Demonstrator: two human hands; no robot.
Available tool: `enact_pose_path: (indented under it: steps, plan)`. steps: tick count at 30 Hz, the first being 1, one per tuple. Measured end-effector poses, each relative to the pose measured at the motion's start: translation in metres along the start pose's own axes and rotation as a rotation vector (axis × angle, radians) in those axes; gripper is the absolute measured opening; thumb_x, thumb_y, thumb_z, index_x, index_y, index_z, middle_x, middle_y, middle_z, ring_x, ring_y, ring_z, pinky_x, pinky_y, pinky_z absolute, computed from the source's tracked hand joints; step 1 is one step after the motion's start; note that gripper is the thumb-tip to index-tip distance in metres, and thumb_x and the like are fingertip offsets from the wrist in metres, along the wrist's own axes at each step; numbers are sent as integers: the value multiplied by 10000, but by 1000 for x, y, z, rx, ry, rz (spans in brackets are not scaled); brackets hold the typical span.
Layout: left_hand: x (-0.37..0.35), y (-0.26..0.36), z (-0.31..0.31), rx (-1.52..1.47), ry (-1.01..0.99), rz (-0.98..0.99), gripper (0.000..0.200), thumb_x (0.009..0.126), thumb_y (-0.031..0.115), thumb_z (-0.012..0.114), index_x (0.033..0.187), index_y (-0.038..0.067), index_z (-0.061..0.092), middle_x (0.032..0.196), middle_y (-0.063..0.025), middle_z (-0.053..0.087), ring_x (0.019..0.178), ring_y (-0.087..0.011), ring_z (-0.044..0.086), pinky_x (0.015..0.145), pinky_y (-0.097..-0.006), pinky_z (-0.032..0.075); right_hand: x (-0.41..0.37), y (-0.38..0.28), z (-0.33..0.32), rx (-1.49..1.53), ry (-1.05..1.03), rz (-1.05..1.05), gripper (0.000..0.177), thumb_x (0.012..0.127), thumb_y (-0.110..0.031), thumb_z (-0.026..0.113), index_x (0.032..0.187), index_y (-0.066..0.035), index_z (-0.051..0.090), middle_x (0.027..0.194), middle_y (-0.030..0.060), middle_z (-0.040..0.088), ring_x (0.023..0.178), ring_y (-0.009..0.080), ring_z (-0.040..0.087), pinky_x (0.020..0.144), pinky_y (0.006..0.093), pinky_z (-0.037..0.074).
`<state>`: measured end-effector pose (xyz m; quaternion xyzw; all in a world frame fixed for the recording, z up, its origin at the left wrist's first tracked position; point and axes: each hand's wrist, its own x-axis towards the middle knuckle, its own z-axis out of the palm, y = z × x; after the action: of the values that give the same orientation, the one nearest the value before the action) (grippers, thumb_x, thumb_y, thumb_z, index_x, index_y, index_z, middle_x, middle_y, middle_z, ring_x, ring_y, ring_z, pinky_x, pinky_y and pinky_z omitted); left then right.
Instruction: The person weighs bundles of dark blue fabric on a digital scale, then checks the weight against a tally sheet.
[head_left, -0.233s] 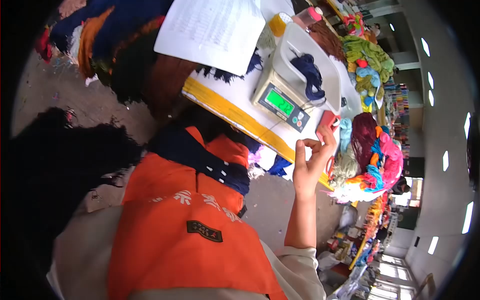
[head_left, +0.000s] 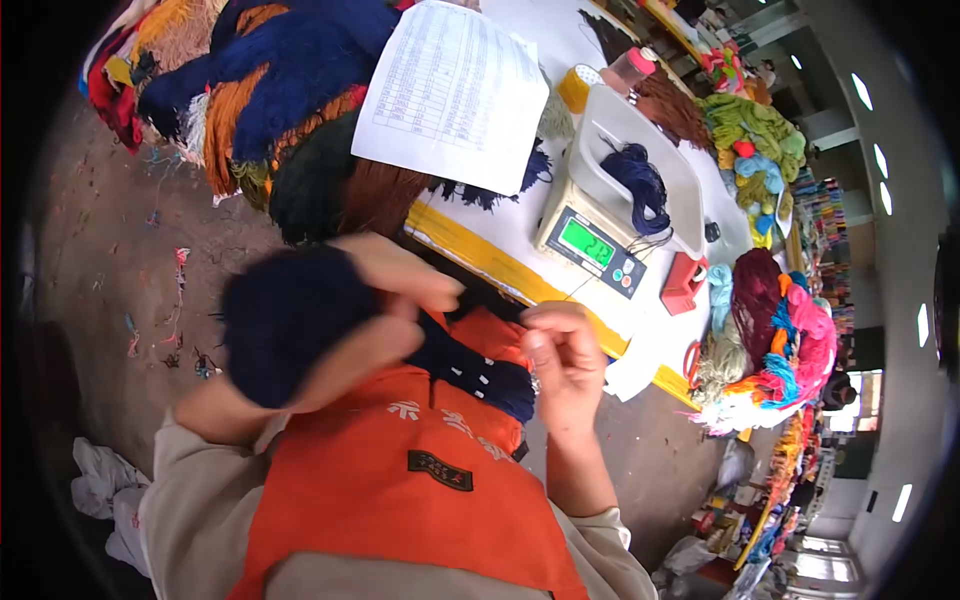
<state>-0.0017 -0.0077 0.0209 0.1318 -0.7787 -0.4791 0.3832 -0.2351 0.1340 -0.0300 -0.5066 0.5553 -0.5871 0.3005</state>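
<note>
My left hand, blurred by motion, is closed on a dark navy yarn bundle at the left, over the apron's edge. My right hand is raised near the table's yellow edge, thumb and fingers pinched together; a thin dark thread seems to run near the fingertips, but what they hold is too small to tell. Beyond it, a scale with a lit green display carries a white tray with a navy yarn skein in it.
A printed sheet lies over yarn at the table's left. Right of the scale are a red object, red-handled scissors and colourful yarn. A pink-capped bottle stands behind the tray. More yarn hangs at the upper left.
The dark yarn bundle has moved up and right, and my left hand now shows around it. My right hand has come down and left, away from the red object. The view has shifted slightly.
</note>
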Motion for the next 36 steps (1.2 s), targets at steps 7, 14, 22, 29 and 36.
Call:
enact_pose_path:
  steps: [7,14,22,29,36]
  plan:
    - [-1,-41,60,-81,-150,35,374,984,130,546,1320,-34,558,1393,-201,554,1257,-309,565,1046,-380,442,11,1,36,34,-103,15,184,881,71,653,1042,-13,633,1027,35,570,856,91,545,705,218,434]
    - [-5,-59,82,-928,-182,-310,732,1060,526,301,1494,-63,320,1493,-194,420,1336,-235,467,1123,-391,363,16,-8,24,457,55,307,122,1022,-126,554,1058,-18,599,887,49,661,585,50,476,567,183,401]
    - [-7,-71,82,-823,-205,-285,732,1060,536,277,1518,-34,299,1475,-153,446,1314,-206,468,1124,-359,345,14,2,32,109,-25,247,129,990,-81,579,1097,-19,617,886,9,633,612,48,518,544,189,397]
    - [-9,-82,84,-964,-156,-306,608,1079,467,333,1492,24,395,1218,-60,579,1194,-153,513,1072,-303,368,20,0,32,218,27,345,120,1025,-125,527,1077,-32,582,849,32,629,553,59,469,513,190,386]
    - [-8,-78,73,-633,-86,-210,545,1077,397,390,1445,0,455,1392,-116,533,1277,-193,511,1083,-332,392,23,2,36,141,-33,363,127,1014,-101,510,1096,-48,591,829,-5,608,596,48,469,541,198,410]
